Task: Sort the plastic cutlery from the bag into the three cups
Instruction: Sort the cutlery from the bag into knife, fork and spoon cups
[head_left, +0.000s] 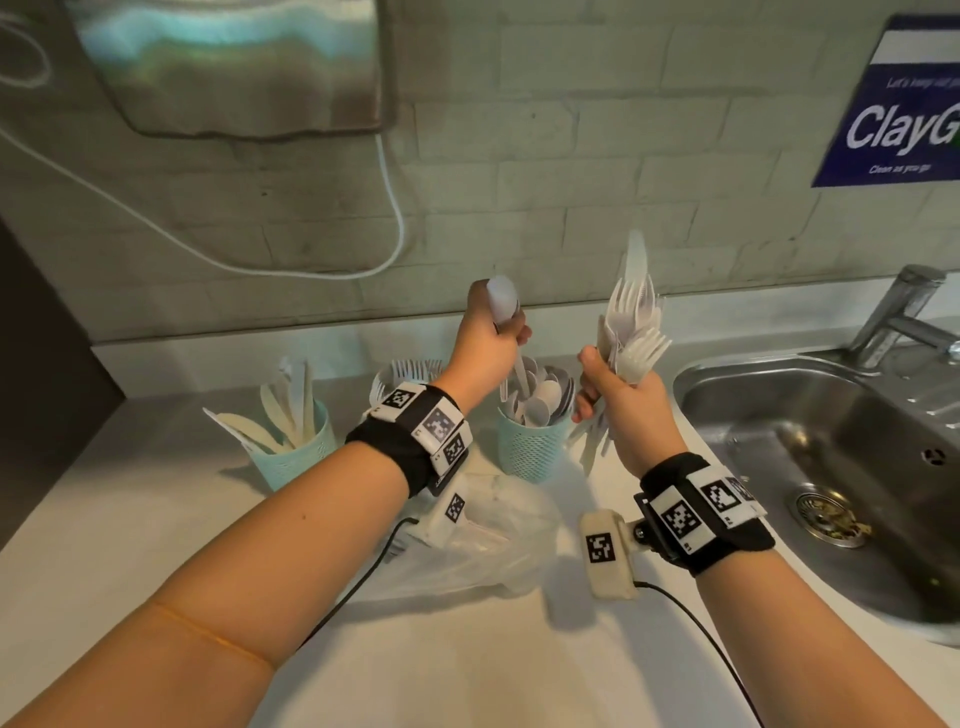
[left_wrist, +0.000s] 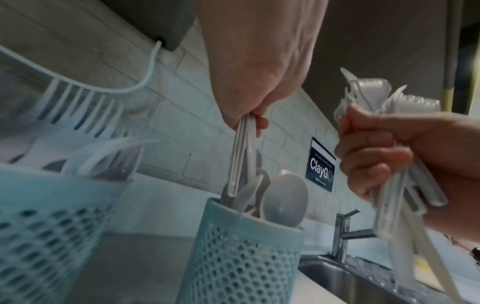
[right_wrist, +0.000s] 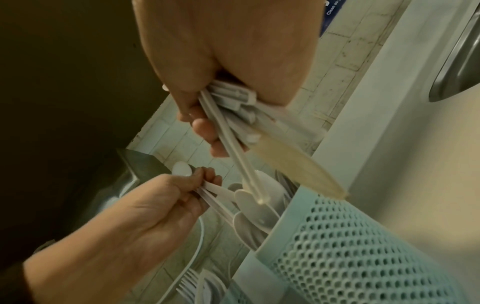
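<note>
Our left hand (head_left: 485, 345) pinches spoons (head_left: 503, 301) w/ curled fingers, handles over the right cup (head_left: 530, 449). Right hand (head_left: 621, 402) fist-grips a mixed bunch (head_left: 631, 317) just right of it.

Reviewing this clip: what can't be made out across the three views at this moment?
- Fork cup, head view: the left wrist band hides its body.
- Plastic bag, head view: whether any cutlery remains inside is unclear behind the wrist camera and crumpled film.
- Bundle in the right hand: piece count unreadable; pieces overlap.
- Left hand, left wrist view: how many spoon handles the fingers grip is unclear.
- Blue sign: cut off by the right edge.
</note>
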